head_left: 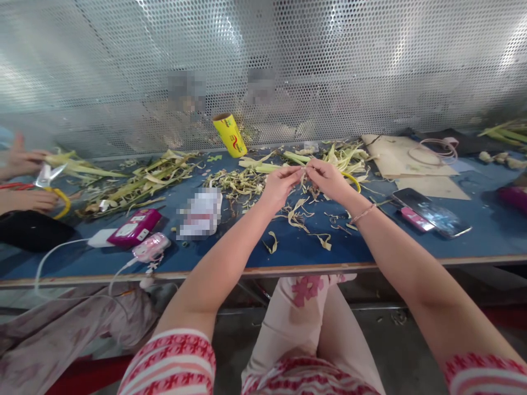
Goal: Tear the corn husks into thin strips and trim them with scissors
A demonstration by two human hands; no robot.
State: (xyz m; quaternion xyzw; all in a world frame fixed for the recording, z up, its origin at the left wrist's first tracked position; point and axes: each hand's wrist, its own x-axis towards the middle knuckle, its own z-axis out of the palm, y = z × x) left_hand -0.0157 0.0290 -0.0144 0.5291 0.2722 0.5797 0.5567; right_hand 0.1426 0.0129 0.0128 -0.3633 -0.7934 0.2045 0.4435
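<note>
"Where were the two hands?"

"Just right of the centre of the frame, fingertips nearly meeting above the blue worktop (349,249). The left hand's (282,186) arm ran up from the lower left, the right hand's (327,178) from the lower right."

"How did each grip stand?"

"Both were pinched closed, thumb against fingers, with a pale plant piece (303,175) between them. It was tiny and half hidden, so I'd only say it was probably a bit of leaf or stem."

"And that yellow loop (353,184)?"

"It curved beside the right wrist. I couldn't tell whether the hand touched it."

"What lay around them?"

"A heap of dry trimmings (239,184) left of the hands, leafy stalks (348,156) behind the right one, and a few curled leaves (298,214) below, toward the near edge. A yellow tube (230,137) stood tilted at upper centre, before the perforated metal screen (329,71)."

"Farther off?"

"On the right, a dark phone (436,214) rested partly over a pink object (416,218), with brown paper (405,156) above them. Toward the left was a magenta box (135,226), and at the far left edge, another person's hands (27,159) were at some scissors (47,174), near longer stalks (148,178)."
</note>
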